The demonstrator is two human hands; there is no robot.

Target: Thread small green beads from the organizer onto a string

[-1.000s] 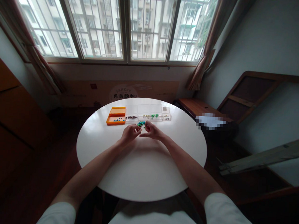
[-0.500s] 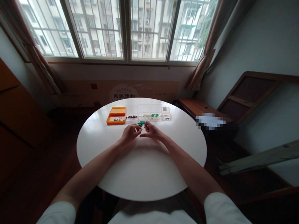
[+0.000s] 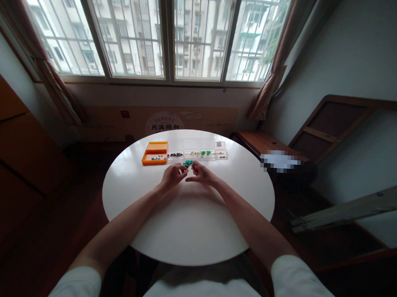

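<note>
Your left hand, fingers drawn close, and right hand, thumb spread from curled fingers, have hardly moved near the small pieces, so handling seems little advanced, though I cannot tell what either pinches.

On the worktop, left hand just beside right hand, and just beyond them there's a heap of small pieces! Behind the heap, a row of boxes runs left to right, more pieces inside, and past the worktop's far edge, the window.
</note>
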